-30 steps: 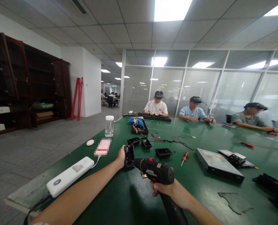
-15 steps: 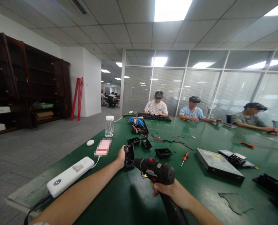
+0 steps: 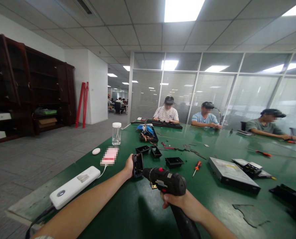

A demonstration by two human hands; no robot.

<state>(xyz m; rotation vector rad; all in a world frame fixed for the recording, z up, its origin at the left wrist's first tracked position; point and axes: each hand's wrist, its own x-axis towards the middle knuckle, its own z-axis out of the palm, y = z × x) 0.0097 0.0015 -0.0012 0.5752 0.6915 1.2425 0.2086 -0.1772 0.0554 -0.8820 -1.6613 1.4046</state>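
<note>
My left hand (image 3: 129, 166) is closed on the side of a small black plastic housing (image 3: 138, 165), tilted up on its edge over the green table. In my right hand (image 3: 175, 201) is a black cordless drill (image 3: 164, 181) with red buttons, fingers wrapped round its grip. The drill's chuck points left at the housing's open face. Whether the bit touches a screw inside cannot be made out. Three similar black housings lie just beyond: one (image 3: 143, 149) behind my left hand, one (image 3: 156, 151) beside it, and one (image 3: 174, 162) past the drill.
On the left of the green table (image 3: 108, 202) lie a white power strip (image 3: 75, 187), a blurred phone (image 3: 109, 156) and a lidded clear jar (image 3: 116, 134). To the right are an orange screwdriver (image 3: 197, 168) and a silver disc drive (image 3: 234, 174). Three people sit across the table.
My hands, the drill and the housing stay in place. Across the table, the person in light blue has drawn one arm in, bringing both hands together.
</note>
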